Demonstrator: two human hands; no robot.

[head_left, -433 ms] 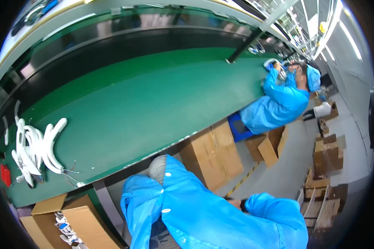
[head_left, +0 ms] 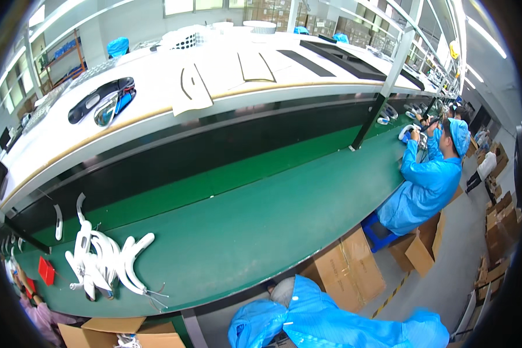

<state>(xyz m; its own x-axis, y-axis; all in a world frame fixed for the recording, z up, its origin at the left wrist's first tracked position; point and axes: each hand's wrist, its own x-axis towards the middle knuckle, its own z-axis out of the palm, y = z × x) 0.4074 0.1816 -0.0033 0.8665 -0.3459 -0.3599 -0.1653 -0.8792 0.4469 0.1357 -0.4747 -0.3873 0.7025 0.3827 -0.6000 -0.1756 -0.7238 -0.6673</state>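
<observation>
Falling outside clear view, both hands leave the grip undetermined; cannot tell whether clenched or released. A blue fabric coat (head_left: 342,327) shows at the lower edge. Just beyond it stands a brown cardboard box (head_left: 359,269), its faint marks unreadable. Leftward, a heap of curved white plastic parts (head_left: 103,259) with trailing wires (head_left: 155,294) lies on the green worktop (head_left: 232,238), near a red box-shaped object (head_left: 46,271).
</observation>
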